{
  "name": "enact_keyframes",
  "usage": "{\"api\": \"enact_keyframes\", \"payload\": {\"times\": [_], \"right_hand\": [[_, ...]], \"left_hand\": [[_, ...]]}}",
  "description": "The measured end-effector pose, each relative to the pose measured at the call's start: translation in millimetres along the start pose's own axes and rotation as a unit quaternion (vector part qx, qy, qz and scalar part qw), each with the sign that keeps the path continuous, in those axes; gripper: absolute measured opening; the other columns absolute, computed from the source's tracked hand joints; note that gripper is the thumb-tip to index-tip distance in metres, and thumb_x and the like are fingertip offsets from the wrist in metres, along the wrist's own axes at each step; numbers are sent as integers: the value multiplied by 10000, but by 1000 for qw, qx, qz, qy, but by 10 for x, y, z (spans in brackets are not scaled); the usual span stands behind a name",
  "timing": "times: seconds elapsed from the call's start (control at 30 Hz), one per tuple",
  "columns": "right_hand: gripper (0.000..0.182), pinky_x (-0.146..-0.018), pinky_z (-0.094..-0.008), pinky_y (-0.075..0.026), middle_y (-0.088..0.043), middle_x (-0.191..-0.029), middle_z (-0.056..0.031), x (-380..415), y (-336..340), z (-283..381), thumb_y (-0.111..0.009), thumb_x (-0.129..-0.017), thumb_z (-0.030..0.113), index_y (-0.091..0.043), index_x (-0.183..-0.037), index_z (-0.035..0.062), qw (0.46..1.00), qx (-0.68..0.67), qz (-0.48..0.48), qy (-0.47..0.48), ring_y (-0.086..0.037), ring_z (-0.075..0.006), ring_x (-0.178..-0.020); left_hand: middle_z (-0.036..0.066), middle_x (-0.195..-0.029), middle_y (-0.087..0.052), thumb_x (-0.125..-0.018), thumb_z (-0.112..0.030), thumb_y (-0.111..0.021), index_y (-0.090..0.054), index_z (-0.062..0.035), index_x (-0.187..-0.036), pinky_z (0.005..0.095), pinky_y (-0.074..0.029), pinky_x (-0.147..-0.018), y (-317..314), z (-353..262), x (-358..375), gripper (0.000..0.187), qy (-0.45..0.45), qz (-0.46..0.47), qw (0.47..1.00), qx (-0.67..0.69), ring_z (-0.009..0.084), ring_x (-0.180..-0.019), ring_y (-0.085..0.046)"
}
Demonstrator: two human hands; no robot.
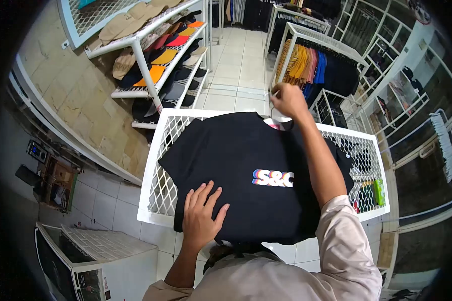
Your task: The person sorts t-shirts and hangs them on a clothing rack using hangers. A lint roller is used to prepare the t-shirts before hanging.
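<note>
A black T-shirt (226, 150) with a multicoloured "S&C" print lies spread, front up, over a white mesh-topped table. Flat on the shirt's lower left part rests my left hand (202, 213), its fingers apart and holding nothing. Beyond the collar my right hand (290, 103) is raised, fingers closed in a pinch on the thin hook of what looks like a hanger. The hanger's white part (280, 116) shows at the neck opening, beside a pink-and-white label (273, 124); its rest is hidden inside the shirt.
The table's white frame (151, 185) surrounds the shirt, with a green packet (379, 192) low at its right. Cap shelves (158, 75) stand at the back left. A rack of hanging shirts (306, 60) is at the back right, a white cabinet (125, 266) at the lower left.
</note>
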State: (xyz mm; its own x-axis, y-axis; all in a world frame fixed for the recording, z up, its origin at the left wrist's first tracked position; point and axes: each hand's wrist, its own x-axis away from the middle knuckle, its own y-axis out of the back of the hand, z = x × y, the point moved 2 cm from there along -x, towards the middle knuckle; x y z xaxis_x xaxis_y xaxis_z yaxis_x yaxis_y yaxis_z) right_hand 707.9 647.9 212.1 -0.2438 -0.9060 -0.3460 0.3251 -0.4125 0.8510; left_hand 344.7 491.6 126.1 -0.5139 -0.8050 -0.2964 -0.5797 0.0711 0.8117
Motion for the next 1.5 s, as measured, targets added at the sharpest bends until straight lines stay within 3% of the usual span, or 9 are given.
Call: {"api": "enact_keyframes", "payload": {"times": [0.23,0.4,0.47,0.67,0.73,0.93,1.07,1.27,1.5], "right_hand": [[204,-835,-413,-584,-751,-966,-216,145,977,403,-648,-892,61,-771,-1050,19,970,-93,-208,80,-742,-370,-906],[232,-751,-319,-583,-742,-984,-136,686,1552,864,-650,-929,-13,-755,-1130,37,900,-112,-383,175,-749,-205,-844],[222,-742,-333,-580,-736,-987,-139,991,1766,1092,-653,-926,3,-759,-1116,44,894,-127,-387,189,-746,-233,-833],[187,-694,-326,-577,-734,-977,-121,1878,2214,1708,-656,-931,16,-763,-1081,50,864,-140,-402,269,-739,-227,-796],[182,-685,-312,-575,-734,-965,-119,2148,2306,1850,-658,-932,12,-763,-1078,44,858,-180,-387,285,-735,-216,-784],[373,-776,-316,-554,-680,-975,-136,3018,2339,1913,-733,-877,-21,-726,-1238,73,832,-148,-469,256,-687,-216,-897],[289,-851,-385,-556,-710,-1070,-164,3663,1761,1849,-739,-829,-5,-730,-1118,15,860,-173,-389,281,-685,-310,-931],[463,-843,-403,-474,-647,-1240,-137,3892,1220,2117,-748,-880,187,-651,-1293,0,902,-144,-245,324,-596,-310,-994],[484,-695,-389,-434,-649,-753,-127,4839,1100,1736,-729,-903,325,-695,-1234,-26,903,-203,-72,372,-541,-286,-779]], "left_hand": [[172,-1435,-595,-950,-312,-706,-689,-59,-1307,535,-324,-1192,-20,12,35,438,-28,-42,999,10,355,-1382,-505],[181,-1389,-621,-939,-307,-712,-706,-45,-1258,515,-356,-1172,-116,92,47,413,-57,-80,995,1,368,-1330,-545],[181,-1266,-672,-894,-225,-761,-734,-19,-1166,475,-449,-1048,9,70,-26,342,-19,-31,994,106,371,-1182,-611],[130,-1267,-647,-869,-151,-789,-635,-70,-1346,450,-452,-1014,1153,-1236,-160,508,-240,-358,901,-51,343,-1157,-599],[111,-1293,-626,-848,-131,-791,-619,-85,-1372,468,-432,-1038,1255,-1417,-203,553,-263,-334,903,-56,328,-1183,-582],[106,-967,-705,-843,-10,-706,-632,-95,-1252,447,-555,-750,1345,-1464,87,424,-247,-294,920,-74,321,-886,-705],[189,-1085,-724,-940,-91,-678,-619,-57,-1252,492,-546,-794,1722,-1598,687,320,-143,-304,938,-88,394,-966,-702],[140,-1059,-721,-904,-62,-690,-600,-84,-1308,457,-562,-754,1746,-2008,1587,414,-35,-307,928,-209,354,-928,-708],[187,-1003,-713,-894,-52,-632,-598,-87,-1238,512,-524,-714,946,-2544,2528,347,151,-281,924,-212,424,-883,-682]]}}
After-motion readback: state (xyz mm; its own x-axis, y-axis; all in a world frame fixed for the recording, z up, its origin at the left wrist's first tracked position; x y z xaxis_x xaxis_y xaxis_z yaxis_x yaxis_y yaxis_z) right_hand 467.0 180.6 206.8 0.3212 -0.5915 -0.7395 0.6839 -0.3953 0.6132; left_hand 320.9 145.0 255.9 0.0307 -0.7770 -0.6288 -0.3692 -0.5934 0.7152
